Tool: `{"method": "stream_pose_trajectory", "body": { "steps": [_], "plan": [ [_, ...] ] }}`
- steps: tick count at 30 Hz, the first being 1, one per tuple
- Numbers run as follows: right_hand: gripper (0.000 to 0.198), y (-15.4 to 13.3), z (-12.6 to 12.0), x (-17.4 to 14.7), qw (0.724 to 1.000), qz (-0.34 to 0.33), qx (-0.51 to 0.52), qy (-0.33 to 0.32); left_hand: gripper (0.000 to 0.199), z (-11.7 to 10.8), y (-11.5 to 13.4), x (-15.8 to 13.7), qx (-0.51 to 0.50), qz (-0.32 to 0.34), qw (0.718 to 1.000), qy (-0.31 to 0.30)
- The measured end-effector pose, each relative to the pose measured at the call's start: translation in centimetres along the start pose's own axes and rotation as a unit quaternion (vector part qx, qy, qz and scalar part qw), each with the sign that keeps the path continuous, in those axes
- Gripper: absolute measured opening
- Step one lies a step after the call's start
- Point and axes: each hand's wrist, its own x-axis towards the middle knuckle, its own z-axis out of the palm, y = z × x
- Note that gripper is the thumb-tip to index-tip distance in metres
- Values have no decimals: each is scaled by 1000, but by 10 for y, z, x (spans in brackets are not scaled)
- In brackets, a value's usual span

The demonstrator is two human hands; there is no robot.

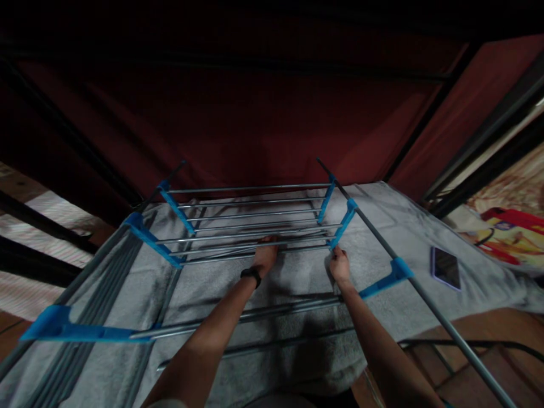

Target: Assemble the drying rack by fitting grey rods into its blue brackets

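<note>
Pretty dim shot, but the left hand (pixel 266 255) has its fingers curled over a rail of the drying rack (pixel 250 226), the right hand (pixel 339 265) pinches its blue corner bracket (pixel 344 224) just above, fingertips hidden, and a phone (pixel 445 267) lies well off right on the grey blanket (pixel 297 272).

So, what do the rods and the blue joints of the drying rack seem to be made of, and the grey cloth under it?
The rods look like metal, grey and smooth, since they catch thin bright glints. The blue joints look like moulded plastic: matte and evenly coloured. The grey cloth seems to be towelling or fleece, soft and fuzzy with shallow creases. The dim light leaves all of this uncertain.
</note>
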Motion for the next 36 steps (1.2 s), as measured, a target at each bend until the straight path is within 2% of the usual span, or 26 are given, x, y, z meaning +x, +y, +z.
{"method": "stream_pose_trajectory", "body": {
  "steps": [4, 6, 8, 10, 12, 14, 16, 18, 22, 25, 28, 32, 36],
  "plan": [
    [60, -8, -1, -1, 1000, -4, 3, 14, 41, 14, 5, -33, 71, -3, 997, 37],
    [62, -10, -1, -2, 1000, -12, -1, 17, 44, 12, 16, -50, 99, 15, 995, 17],
    [64, -9, -1, -3, 1000, -11, -14, 14, 44, -1, 33, -64, 104, 59, 992, -34],
    [65, -8, 0, -3, 1000, -6, -26, 10, 41, -24, 54, -73, 86, 113, 986, -83],
    [65, -7, 0, -3, 1000, -6, -27, 7, 37, -51, 74, -73, 55, 163, 983, -63],
    [64, -8, 0, -2, 1000, -6, -18, 8, 33, -78, 87, -62, 16, 182, 983, 18],
    [62, -8, 0, -2, 1000, -3, -5, 11, 32, -96, 93, -43, -18, 174, 980, 93],
    [63, -9, 0, -2, 1000, 4, 6, 13, 31, -105, 92, -20, -26, 163, 979, 115],
    [66, -8, -1, -2, 1000, 12, 9, 10, 38, -96, 86, 15, 6, 156, 987, 28],
    [66, -8, -2, -3, 1000, 9, 15, 6, 41, -81, 84, 20, 43, 137, 989, -25],
    [65, -9, -2, -3, 1000, 18, 18, 5, 36, -73, 83, 18, 68, 122, 989, -44],
    [64, -12, -1, -4, 1000, 21, 0, 9, 29, -83, 74, 36, 37, 134, 988, -73],
    [61, -14, -2, -6, 1000, 4, -10, 14, 42, -98, 45, 80, -64, 152, 976, -140]
  ]
}}
